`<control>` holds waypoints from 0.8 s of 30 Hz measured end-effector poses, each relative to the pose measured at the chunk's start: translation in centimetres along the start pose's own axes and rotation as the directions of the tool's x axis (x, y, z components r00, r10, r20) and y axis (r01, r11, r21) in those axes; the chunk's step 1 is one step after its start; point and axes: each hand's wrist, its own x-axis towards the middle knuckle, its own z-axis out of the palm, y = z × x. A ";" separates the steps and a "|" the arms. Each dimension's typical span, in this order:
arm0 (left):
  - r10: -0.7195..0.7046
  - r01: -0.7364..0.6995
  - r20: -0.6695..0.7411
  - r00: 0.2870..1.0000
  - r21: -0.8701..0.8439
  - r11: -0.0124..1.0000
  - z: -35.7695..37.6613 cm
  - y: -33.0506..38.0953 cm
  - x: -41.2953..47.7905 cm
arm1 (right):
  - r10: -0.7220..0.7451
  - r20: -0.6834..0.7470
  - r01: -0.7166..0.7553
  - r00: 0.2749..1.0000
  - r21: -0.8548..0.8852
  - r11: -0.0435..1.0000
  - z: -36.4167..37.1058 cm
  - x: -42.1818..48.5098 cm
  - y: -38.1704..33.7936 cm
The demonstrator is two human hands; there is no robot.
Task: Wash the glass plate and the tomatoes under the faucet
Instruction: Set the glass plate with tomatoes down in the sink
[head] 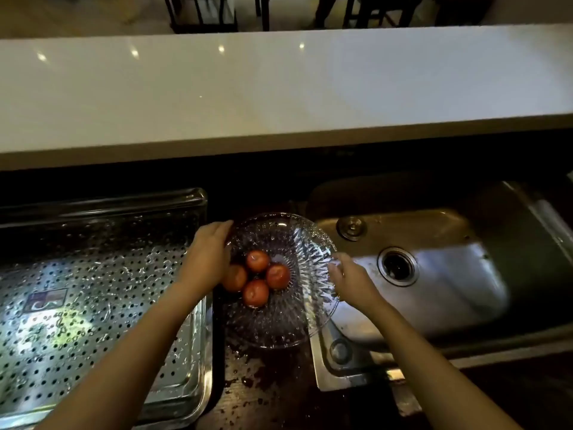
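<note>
A patterned glass plate [280, 324] sits over the dark wet counter strip between a perforated tray and the sink. Several red tomatoes [266, 279] lie clustered in its middle. My left hand [206, 254] grips the plate's left rim, partly covering one tomato. My right hand [348, 279] holds the plate's right rim, which overhangs the sink's edge. No faucet or running water shows.
A perforated steel drain tray [93, 290] lies to the left. The steel sink [434, 290] with a drain hole [397, 265] lies to the right. A raised white counter [279, 88] runs across behind. Water drops cover the dark counter [266, 383] in front.
</note>
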 end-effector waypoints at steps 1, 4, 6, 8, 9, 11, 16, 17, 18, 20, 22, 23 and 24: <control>0.025 -0.026 0.018 1.000 0.053 0.998 0.1 -0.1 0.8 | -0.003 -0.042 0.004 0.999 0.016 1.000 0.3 0.1 0.0; 0.054 -0.085 0.153 0.987 0.202 0.976 -0.1 0.2 2.8 | 0.034 -0.127 -0.022 0.991 0.089 0.996 1.2 0.1 -0.1; 0.028 -0.103 0.221 0.975 0.333 0.937 0.2 0.7 3.8 | 0.065 -0.154 -0.031 0.986 0.213 0.977 1.8 -0.1 -0.2; -0.015 -0.110 0.257 0.966 0.465 0.879 -0.2 1.6 4.3 | 0.089 -0.183 -0.028 0.979 0.314 0.949 2.3 -0.5 -0.4; -0.039 -0.111 0.269 0.962 0.520 0.847 -0.3 2.1 4.6 | 0.098 -0.198 -0.023 0.975 0.350 0.936 2.4 -0.6 -0.6; -0.060 -0.146 0.304 0.951 0.609 0.780 -0.2 3.0 5.3 | 0.111 -0.223 -0.014 0.969 0.396 0.918 2.7 -0.9 -0.9; -0.067 -0.189 0.385 0.920 0.588 0.787 0.4 3.1 7.2 | 0.108 -0.247 0.021 0.963 0.468 0.883 2.0 -1.4 -0.9; -0.060 -0.185 0.408 0.911 0.534 0.825 0.3 3.0 7.6 | 0.113 -0.249 0.021 0.962 0.481 0.877 1.6 -1.4 -0.7; -0.056 -0.171 0.436 0.898 0.465 0.869 0.3 2.9 7.9 | 0.114 -0.253 0.025 0.961 0.490 0.871 1.2 -1.4 -0.5; -0.059 -0.107 0.491 0.869 0.303 0.947 0.2 2.9 8.4 | 0.108 -0.263 0.045 0.959 0.514 0.856 0.2 -1.5 0.0; -0.066 0.028 0.531 0.845 0.079 0.996 0.0 3.3 8.7 | 0.115 -0.279 0.060 0.953 0.548 0.835 -0.8 -1.4 0.3; -0.061 0.078 0.548 0.834 -0.007 0.997 0.0 3.7 8.9 | 0.122 -0.285 0.063 0.951 0.562 0.825 -1.4 -1.3 0.5; -0.043 0.091 0.556 0.830 -0.059 0.994 0.0 4.2 9.1 | 0.126 -0.291 0.065 0.948 0.567 0.821 -2.0 -1.2 0.7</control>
